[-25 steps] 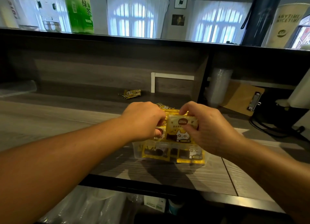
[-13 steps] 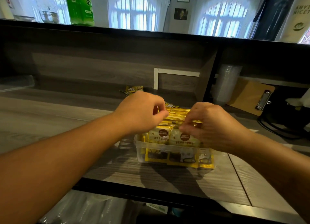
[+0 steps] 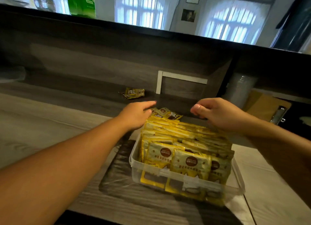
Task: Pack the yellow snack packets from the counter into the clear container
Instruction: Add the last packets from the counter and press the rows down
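Note:
A clear plastic container (image 3: 134, 160) stands on the wooden counter, packed with several upright yellow snack packets (image 3: 190, 164). Just behind it lie loose yellow packets (image 3: 168, 112) on the counter, and another loose packet (image 3: 133, 93) rests farther back near the wall. My left hand (image 3: 136, 114) reaches past the container's far left corner, fingers extended toward the loose packets, holding nothing. My right hand (image 3: 217, 112) hovers over the container's far right side with fingers curled loosely; nothing shows in it.
A raised dark ledge runs across the back, with a green carton (image 3: 81, 2) on top. A white frame (image 3: 181, 80) stands against the back wall. A stack of clear cups (image 3: 239, 90) and a clipboard (image 3: 269, 106) sit at the right.
Both hands have let go of the packets in the container and moved away toward the back of the counter. The view has tilted closer to the container.

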A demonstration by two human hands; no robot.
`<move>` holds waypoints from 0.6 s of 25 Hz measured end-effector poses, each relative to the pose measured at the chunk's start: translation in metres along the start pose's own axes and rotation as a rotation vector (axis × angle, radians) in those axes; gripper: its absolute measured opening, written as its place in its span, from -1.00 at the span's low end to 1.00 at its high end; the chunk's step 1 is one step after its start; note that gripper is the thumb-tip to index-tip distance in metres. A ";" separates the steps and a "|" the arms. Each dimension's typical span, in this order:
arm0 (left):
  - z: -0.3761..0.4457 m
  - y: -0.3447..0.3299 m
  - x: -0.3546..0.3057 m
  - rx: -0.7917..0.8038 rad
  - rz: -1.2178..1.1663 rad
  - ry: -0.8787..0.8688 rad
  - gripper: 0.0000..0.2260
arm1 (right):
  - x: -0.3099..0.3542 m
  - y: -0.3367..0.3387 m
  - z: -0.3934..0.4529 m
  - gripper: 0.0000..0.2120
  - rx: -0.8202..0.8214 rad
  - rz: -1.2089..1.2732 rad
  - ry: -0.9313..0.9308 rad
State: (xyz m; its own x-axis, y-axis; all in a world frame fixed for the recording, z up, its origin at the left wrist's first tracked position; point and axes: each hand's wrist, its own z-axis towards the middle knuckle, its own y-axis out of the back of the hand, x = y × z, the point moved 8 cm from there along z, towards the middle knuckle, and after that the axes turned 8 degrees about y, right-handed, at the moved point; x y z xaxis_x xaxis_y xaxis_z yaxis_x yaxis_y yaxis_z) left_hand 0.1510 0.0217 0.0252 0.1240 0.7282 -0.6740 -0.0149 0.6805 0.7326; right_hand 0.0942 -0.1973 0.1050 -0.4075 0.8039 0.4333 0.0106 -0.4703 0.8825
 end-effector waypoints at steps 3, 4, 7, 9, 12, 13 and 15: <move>0.011 -0.025 0.016 0.166 0.231 0.091 -0.50 | -0.012 -0.014 0.015 -0.72 0.062 0.073 -0.035; 0.011 -0.034 0.020 0.226 0.384 0.114 -0.49 | -0.016 -0.019 0.020 -0.71 0.082 0.086 -0.041; 0.012 -0.038 0.022 0.224 0.481 0.127 -0.57 | -0.026 -0.036 0.038 -0.70 0.172 0.057 -0.010; 0.011 -0.027 0.022 0.124 0.364 0.161 -0.67 | -0.029 -0.047 0.053 -0.69 0.253 0.000 0.033; 0.011 -0.023 0.019 0.037 0.380 0.143 -0.72 | -0.038 -0.061 0.074 -0.60 0.378 -0.030 0.047; 0.012 -0.021 0.017 0.006 0.357 0.129 -0.66 | -0.042 -0.066 0.080 -0.55 0.429 -0.033 0.034; 0.017 -0.018 0.017 -0.045 0.276 0.096 -0.51 | -0.051 -0.076 0.089 -0.50 0.525 -0.097 0.028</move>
State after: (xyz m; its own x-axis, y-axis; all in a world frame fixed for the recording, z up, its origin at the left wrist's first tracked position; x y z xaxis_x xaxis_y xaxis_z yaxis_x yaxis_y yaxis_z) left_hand 0.1705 0.0205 0.0026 0.0149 0.8891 -0.4574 -0.0793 0.4571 0.8859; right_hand 0.1953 -0.1698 0.0324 -0.4533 0.8214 0.3462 0.4240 -0.1429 0.8943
